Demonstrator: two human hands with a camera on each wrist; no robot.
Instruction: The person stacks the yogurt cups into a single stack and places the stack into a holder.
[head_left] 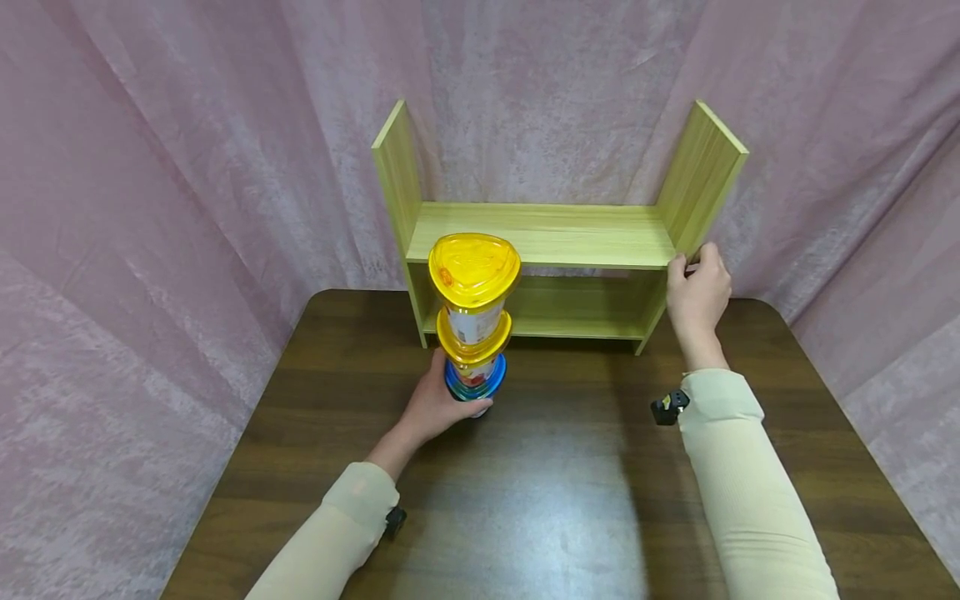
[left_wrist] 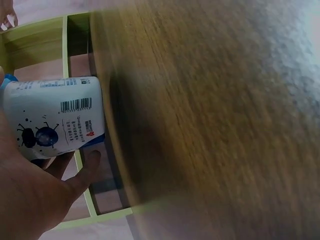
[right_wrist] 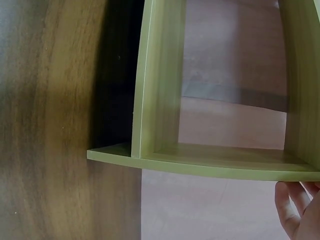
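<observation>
A: Near first: left hand (head_left: 441, 406) curled round the bottom white cup (left_wrist: 55, 117) of the tall stack of yellow- and blue-lidded plastic cups (head_left: 472, 315), standing on the dark wooden table (head_left: 570, 492).

B: Keep upright, low grip. Farther: right hand (head_left: 699, 287) gripping the light green wooden shelf unit (head_left: 547, 237) at its right panel. Brace firmly.

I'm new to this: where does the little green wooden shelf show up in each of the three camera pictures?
Head view: the shelf stands at the centre top, at the table's far edge, with the right hand on its right side panel.
Left wrist view: it is at the left edge, behind the white cup that the left hand holds.
Right wrist view: it fills the middle and right.
Shared landmark: the dark wooden table.
</observation>
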